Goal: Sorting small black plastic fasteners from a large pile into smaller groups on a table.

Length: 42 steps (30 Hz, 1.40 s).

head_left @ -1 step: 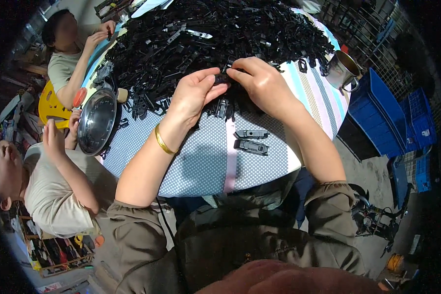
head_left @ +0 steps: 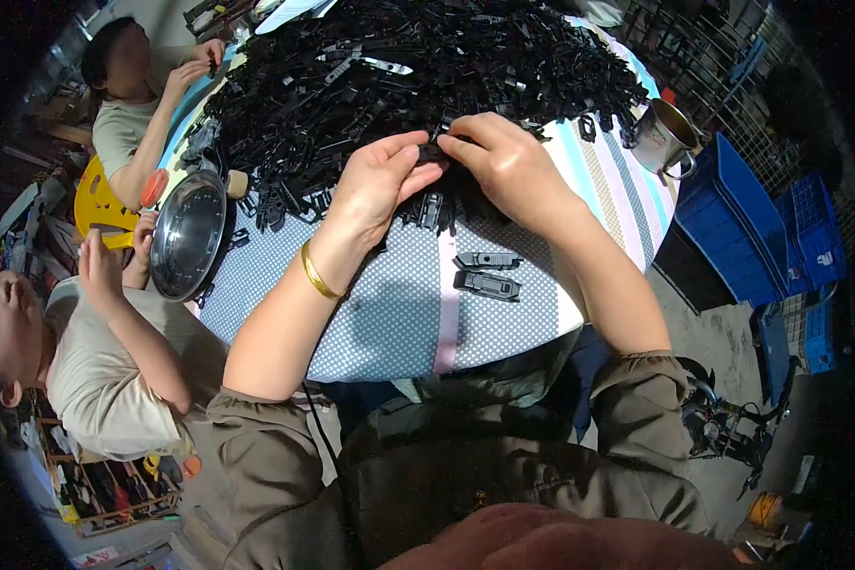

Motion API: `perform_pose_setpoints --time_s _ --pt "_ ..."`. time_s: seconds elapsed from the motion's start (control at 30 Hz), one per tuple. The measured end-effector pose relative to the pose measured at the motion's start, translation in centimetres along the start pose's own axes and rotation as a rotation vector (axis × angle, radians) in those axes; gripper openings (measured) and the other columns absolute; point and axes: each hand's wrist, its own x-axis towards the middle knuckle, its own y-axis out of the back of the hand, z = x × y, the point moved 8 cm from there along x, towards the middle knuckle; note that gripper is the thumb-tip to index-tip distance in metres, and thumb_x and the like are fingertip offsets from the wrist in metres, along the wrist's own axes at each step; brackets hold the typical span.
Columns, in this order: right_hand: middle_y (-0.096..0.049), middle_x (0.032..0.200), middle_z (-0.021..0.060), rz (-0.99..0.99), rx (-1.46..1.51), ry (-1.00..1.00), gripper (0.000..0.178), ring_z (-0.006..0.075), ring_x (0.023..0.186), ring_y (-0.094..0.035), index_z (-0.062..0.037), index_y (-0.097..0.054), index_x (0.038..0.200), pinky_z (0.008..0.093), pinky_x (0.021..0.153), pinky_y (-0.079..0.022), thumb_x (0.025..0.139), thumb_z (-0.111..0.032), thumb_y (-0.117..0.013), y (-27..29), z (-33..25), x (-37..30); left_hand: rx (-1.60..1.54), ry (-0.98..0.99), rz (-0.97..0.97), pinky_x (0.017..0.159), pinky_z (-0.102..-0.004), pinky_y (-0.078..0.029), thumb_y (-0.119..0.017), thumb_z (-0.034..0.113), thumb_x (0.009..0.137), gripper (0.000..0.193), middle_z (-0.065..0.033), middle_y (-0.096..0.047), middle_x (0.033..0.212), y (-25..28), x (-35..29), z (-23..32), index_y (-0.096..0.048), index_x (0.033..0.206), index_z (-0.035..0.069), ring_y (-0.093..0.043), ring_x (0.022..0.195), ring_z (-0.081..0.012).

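At the near edge of the pile, my left hand (head_left: 375, 185) pinches a small black plastic part (head_left: 431, 152) between thumb and fingers. My right hand (head_left: 503, 161) meets it from the other side, fingertips bent down at the part's right end. Its exact shape is lost against the dark heap. A big pile of black plastic pieces (head_left: 418, 90) spreads over the far half of the table. Two longer black clip-like pieces (head_left: 487, 284) lie side by side on the cloth, nearer to me. Just below my fingers another black piece (head_left: 430, 211) stands at the pile's edge.
A patterned cloth (head_left: 389, 328) covers the round table. On its left stands a steel bowl (head_left: 189, 237); on its right, a metal mug (head_left: 664, 136). Blue crates (head_left: 731, 228) stand beyond the right edge. Two people sit at the left, one handling a small dark piece.
My hands and the black part hold the same place. The hand of the nearer person at the left has shifted very slightly.
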Motion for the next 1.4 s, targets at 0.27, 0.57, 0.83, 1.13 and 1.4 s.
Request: perform_pose_setpoints --time_s 0.27,0.57,0.83,1.13,1.4 --pt "-0.057 0.092 0.0111 0.061 -0.028 0.054 0.027 0.0254 0.086 -0.056 -0.0004 -0.06 0.09 0.0317 0.073 -0.047 0.063 -0.004 -0.056 -0.5 -0.8 -0.1 -0.149 0.007 -0.108 0.075 -0.0244 -0.051 -0.045 0.007 0.087 0.031 -0.0116 -0.057 0.095 -0.5 0.1 -0.1 -0.043 0.114 -0.006 -0.059 0.08 -0.0155" --pt "-0.056 0.105 0.01 0.302 0.178 -0.04 0.026 0.024 0.086 -0.057 -0.0041 -0.06 0.097 0.0309 0.075 -0.045 0.072 -0.01 -0.062 1.9 3.1 0.7 -0.132 -0.159 -0.235 0.075 -0.0264 -0.052 -0.045 0.01 0.087 0.037 -0.0158 -0.056 0.099 -1.0 -1.0 3.4 -0.037 0.12 -0.007 -0.06 0.087 -0.0206" --pt "-0.061 0.093 0.0144 -0.394 -0.44 -1.218 0.042 0.0303 0.088 -0.058 -0.0084 -0.062 0.089 0.0383 0.074 -0.046 0.068 -0.044 -0.063 1.7 22.3 -11.3 -0.075 0.022 -0.171 0.076 -0.028 -0.051 -0.038 0.008 0.089 0.036 -0.0187 -0.054 0.099 -1.8 -0.7 0.8 -0.035 0.119 -0.011 -0.059 0.088 -0.025" --pt "-0.064 0.082 0.0104 0.204 -0.093 -0.865 0.028 0.0173 0.072 -0.062 -0.0028 -0.059 0.096 0.0273 0.068 -0.048 0.07 -0.015 -0.062 4.2 18.0 -6.7 -0.045 0.012 -0.154 0.078 -0.0267 -0.05 -0.032 0.01 0.091 0.035 -0.0208 -0.053 0.101 -1.5 -0.7 0.6 -0.034 0.12 -0.011 -0.059 0.089 -0.024" --pt "-0.06 0.09 0.0085 -0.047 0.479 -0.271 0.032 0.0167 0.076 -0.058 -0.0034 -0.058 0.098 0.0251 0.064 -0.047 0.066 -0.001 -0.063 0.8 3.1 0.4 -0.107 -0.002 -0.153 0.079 -0.0289 -0.05 -0.037 0.01 0.09 0.033 -0.0197 -0.054 0.101 -0.8 -0.2 0.3 -0.037 0.117 -0.009 -0.059 0.089 -0.0245"
